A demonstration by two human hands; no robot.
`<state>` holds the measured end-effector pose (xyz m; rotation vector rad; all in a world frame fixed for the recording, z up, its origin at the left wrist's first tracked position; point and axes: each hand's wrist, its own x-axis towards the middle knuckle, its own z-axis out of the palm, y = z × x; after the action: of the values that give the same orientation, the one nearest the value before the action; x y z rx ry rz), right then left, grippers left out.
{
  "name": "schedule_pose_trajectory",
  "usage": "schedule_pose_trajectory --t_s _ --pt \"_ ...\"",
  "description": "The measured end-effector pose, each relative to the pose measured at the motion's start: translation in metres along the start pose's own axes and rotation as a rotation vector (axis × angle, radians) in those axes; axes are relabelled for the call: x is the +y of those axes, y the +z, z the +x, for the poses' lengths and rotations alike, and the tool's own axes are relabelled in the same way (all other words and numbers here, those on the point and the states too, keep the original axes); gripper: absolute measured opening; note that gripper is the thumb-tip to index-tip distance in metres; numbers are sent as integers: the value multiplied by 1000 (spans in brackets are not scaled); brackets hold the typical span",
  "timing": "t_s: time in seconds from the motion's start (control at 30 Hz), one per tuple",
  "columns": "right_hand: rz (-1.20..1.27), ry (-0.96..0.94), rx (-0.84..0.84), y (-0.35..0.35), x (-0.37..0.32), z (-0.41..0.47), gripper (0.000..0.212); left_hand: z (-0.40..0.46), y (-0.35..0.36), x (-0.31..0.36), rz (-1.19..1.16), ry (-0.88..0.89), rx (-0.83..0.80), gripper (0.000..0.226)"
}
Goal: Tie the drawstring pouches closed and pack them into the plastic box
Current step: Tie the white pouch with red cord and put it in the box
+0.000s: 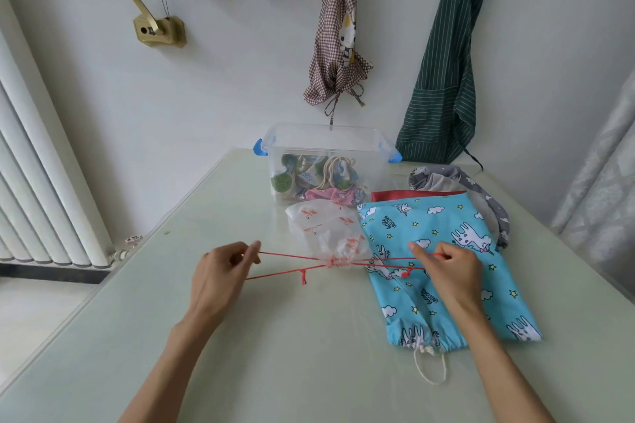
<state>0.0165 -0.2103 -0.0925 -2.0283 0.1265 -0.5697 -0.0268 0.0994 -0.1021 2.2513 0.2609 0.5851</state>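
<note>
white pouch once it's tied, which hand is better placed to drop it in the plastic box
Probably the right hand: the plastic box stands far ahead, right of centre, nearer that hand. Both hands now pinch the red drawstring of the white pouch; the left hand lies further off.

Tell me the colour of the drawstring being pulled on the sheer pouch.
Red: the drawstring is a thin red cord, seen in the head view.

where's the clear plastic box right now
In the head view, the plastic box stands at the table's far edge, centre-right, just beyond the white pouch, below the checked apron.
</note>
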Motion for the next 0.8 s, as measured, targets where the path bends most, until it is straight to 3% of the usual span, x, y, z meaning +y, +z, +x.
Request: schedule_pose_trajectory --t_s 0.2,0.3,0.4,0.47,0.57,0.63,0.73,0.8 --pt "9 30 77 5 4 2 56 8 -3 -7 -35 -148 105 35" --pt "-121 37 40 11 3 0 48 6 1 -9 66 -161 116 33" --pt "-233 93 -136 9 -2 3 24 2 7 -11 237 -62 72 19" --pt "-303 86 -223 4 -11 4 30 0 8 -7 298 40 97 16" --pt "-442 -168 -88 1 -33 -1 18 -5 3 17 211 137 205 18" --pt "-312 -198 -177 6 -47 -9 10 -10 6 33 141 124 95 24" --pt "-415 -84 -514 31 -49 -23 35 -18 28 41 239 28 -289 50" --pt "-448 -68 -569 47 -43 -31 39 -23 41 37 251 44 -345 46"
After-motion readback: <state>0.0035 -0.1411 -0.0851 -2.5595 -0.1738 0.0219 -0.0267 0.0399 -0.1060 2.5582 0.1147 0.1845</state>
